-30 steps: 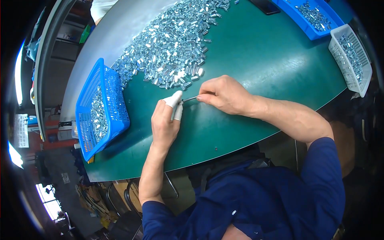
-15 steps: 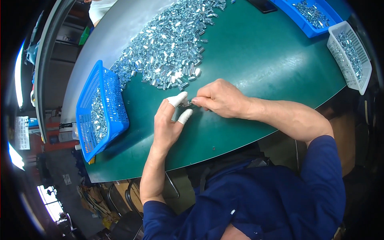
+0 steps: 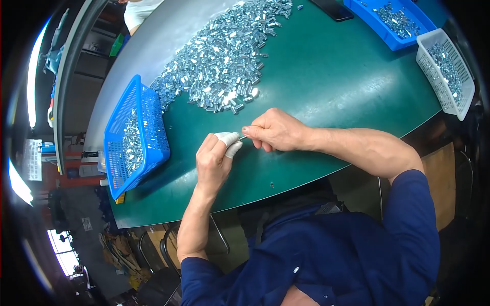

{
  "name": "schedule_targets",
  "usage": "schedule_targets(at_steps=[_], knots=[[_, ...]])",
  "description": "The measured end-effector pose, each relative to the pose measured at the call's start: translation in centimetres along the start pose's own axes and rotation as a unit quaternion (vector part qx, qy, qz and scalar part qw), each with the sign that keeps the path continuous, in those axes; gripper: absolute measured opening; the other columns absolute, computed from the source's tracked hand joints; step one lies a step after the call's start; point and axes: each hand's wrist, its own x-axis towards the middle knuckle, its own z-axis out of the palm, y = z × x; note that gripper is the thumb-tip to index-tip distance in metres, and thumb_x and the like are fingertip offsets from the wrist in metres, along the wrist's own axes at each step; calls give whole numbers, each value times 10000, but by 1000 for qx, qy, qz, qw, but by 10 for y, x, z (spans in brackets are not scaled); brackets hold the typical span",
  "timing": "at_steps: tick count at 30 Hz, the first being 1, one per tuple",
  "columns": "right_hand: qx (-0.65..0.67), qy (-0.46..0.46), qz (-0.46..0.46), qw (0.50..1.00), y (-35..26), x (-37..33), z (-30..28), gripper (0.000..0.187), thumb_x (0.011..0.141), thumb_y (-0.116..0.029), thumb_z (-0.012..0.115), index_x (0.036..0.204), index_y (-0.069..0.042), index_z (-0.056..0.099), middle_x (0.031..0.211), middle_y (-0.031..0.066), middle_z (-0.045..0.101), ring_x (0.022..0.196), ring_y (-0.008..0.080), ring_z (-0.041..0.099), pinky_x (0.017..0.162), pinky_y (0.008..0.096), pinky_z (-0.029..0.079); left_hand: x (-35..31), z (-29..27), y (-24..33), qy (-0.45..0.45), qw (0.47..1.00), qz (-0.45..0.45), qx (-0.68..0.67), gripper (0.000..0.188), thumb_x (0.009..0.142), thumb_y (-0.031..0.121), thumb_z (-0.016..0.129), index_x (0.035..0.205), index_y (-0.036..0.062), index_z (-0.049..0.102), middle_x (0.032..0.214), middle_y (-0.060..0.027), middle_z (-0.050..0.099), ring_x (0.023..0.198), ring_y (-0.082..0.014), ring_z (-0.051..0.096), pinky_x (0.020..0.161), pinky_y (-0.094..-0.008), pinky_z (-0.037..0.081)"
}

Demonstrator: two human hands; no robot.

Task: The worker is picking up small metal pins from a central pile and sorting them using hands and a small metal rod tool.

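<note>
My left hand [image 3: 212, 160] is closed, with white covers on its thumb and index finger pressed together. My right hand [image 3: 280, 130] is closed in a pinch, its thumb toward the left fingertips. A small metal part [image 3: 243, 137] bridges the two sets of fingertips, and most of it is hidden by them. Both hands are just above the green table [image 3: 306, 97]. Beyond them is a large heap of small shiny metal parts [image 3: 219, 66], many of them short and tube-like.
At the left stands a blue perforated basket [image 3: 153, 148] holding metal parts. A blue tray [image 3: 375, 30] and a white perforated basket [image 3: 426, 66], both with parts, are at the far right. A dark flat device [image 3: 334, 9] lies near the far edge. Another person's white sleeve [image 3: 137, 13] shows at top left.
My left thumb and index finger have come together over the metal part, from apart before. The right hand has shifted slightly left. The view has turned a little.
</note>
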Motion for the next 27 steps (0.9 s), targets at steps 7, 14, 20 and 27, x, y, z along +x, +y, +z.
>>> schedule_targets(at_steps=[7, 14, 20, 27], knots=[[85, 98, -41, 991, 7, 7, -17, 524, 1071, -428, 558, 732, -44, 668, 607, 18, 614, 548, 84, 560, 511, 274, 431, -16, -86, -35, 86, 977, -12, 194, 174, 866, 40, 807, 1027, 32, 742, 960, -119, 741, 869, -306, 700, 776, -405, 559], [134, 169, -62, 975, -1, 5, -19, 492, 1081, -375, 556, 766, -19, 680, 639, 26, 631, 596, 96, 594, 562, 267, 481, -8, -151, -84, 153, 902, -95, 393, 237, 948, 79, 735, 1180, 31, 737, 1093, -123, 739, 1041, -260, 689, 910, -408, 533], [120, 175, -54, 976, 1, 11, -22, 451, 1076, -336, 581, 782, -12, 690, 660, 30, 650, 605, 88, 602, 564, 262, 488, 21, -7, -37, 44, 988, -95, 118, 206, 835, 161, 857, 981, 60, 752, 938, -120, 718, 877, -305, 689, 792, -409, 553], [93, 167, -51, 980, 9, 13, -25, 413, 1060, -315, 614, 796, -8, 693, 675, 31, 663, 609, 86, 606, 557, 263, 489, 30, 34, -20, -18, 985, -70, 157, 243, 837, 168, 843, 1009, 54, 715, 913, -107, 675, 863, -306, 659, 752, -427, 532]])
